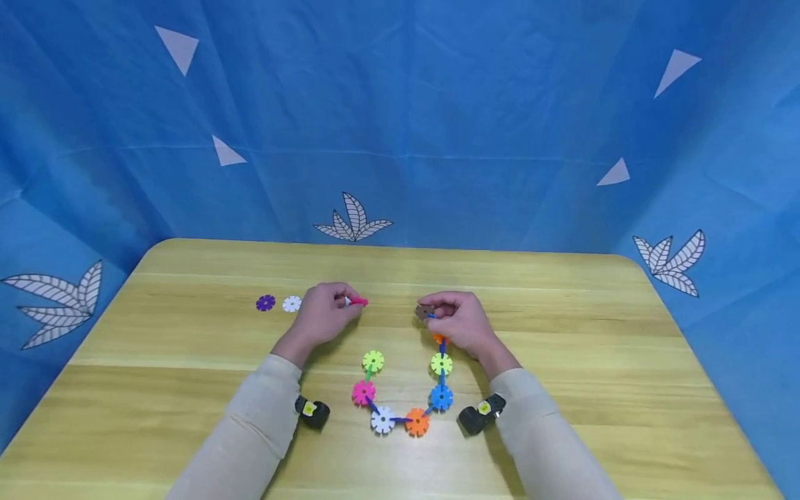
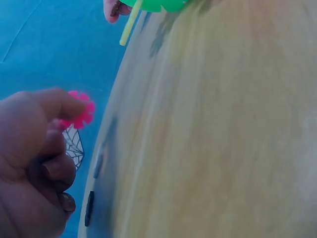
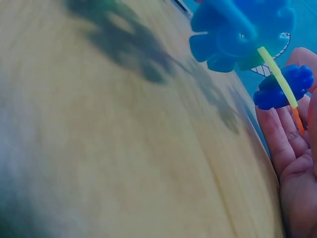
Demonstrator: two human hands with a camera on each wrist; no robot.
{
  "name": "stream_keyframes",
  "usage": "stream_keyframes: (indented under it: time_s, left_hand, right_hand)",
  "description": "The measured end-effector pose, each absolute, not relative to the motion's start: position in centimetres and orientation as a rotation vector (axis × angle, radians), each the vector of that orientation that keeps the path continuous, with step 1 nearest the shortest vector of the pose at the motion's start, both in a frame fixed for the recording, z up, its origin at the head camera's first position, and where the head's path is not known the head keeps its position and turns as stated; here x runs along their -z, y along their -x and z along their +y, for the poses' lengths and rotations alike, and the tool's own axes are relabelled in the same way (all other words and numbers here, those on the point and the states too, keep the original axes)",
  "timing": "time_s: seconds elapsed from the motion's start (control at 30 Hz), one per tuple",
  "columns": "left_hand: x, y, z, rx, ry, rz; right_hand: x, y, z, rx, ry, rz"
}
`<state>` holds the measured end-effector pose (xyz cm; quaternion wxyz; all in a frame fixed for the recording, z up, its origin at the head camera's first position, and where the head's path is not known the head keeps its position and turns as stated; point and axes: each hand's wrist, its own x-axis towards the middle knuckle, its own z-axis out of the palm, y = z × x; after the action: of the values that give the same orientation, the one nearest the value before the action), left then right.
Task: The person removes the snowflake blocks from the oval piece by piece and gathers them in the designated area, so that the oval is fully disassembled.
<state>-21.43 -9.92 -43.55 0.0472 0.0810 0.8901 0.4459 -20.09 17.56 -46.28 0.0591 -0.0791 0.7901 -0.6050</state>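
Observation:
My left hand (image 1: 325, 309) pinches a pink notched disc (image 1: 360, 301) between thumb and forefinger above the table's far half; in the left wrist view this disc (image 2: 85, 113) shows past the fingertip. Opposite it, my right hand (image 1: 465, 321) holds a brown notched disc (image 1: 423, 312) at one end of a chain of interlocked discs. An orange disc (image 1: 440, 339) of that chain sits partly under this hand. The chain curves through a blue disc (image 1: 441, 398) and a white disc (image 1: 383, 421) to a yellow-green disc (image 1: 373, 360). The right wrist view shows a dark blue disc (image 3: 285, 87) near the fingers.
Left of my left hand, a purple disc (image 1: 265, 303) and a white disc (image 1: 291, 304) lie flat on the wooden table (image 1: 187, 340). Behind the table's far edge hangs a blue curtain (image 1: 406, 125) with printed leaves and triangles. Each wrist wears a black camera.

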Motion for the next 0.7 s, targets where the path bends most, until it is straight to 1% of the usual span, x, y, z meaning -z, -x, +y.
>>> stream_keyframes:
  time_s: [0.3,0.53,0.7]
  left_hand:
    - [44.2,21.6,-9.8,-1.25,-0.207,2.751]
    - [44.3,21.8,-9.4,-1.23,-0.2,2.768]
    - [44.3,22.0,-9.3,-1.237,-0.205,2.759]
  right_hand:
    - [46.3,20.0,17.4,1.82,0.226,2.388]
    - [42.7,18.5,16.8,1.799,0.234,2.356]
    - [42.8,18.6,16.7,1.8,0.241,2.364]
